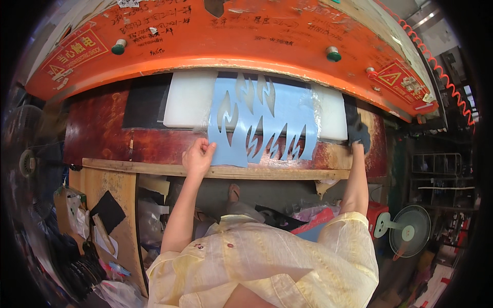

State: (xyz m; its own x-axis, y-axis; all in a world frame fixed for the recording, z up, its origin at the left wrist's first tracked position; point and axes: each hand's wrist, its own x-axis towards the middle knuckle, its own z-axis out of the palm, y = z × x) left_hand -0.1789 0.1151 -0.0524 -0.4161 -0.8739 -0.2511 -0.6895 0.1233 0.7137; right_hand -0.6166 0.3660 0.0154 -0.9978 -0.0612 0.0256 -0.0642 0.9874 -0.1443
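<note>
A light blue sheet (pixel 236 151) with several flame-shaped holes lies across a thick white board (pixel 187 97), its near end reaching toward the table's front edge. My left hand (pixel 197 158) is closed at the sheet's left edge, pinching it between thumb and fingers. On the far right, my right hand (pixel 359 134) is covered by what looks like a dark glove. It rests by the board's right end, beside a dark strip there; its fingers blend into the dark and cannot be made out.
An orange machine beam (pixel 231 43) with green push buttons (pixel 333 54) spans the far side above the dark red table (pixel 102 146). A black sheet (pixel 146 100) lies left of the board. A wooden rail (pixel 215 171) edges the table's front. A fan (pixel 409 232) stands at lower right.
</note>
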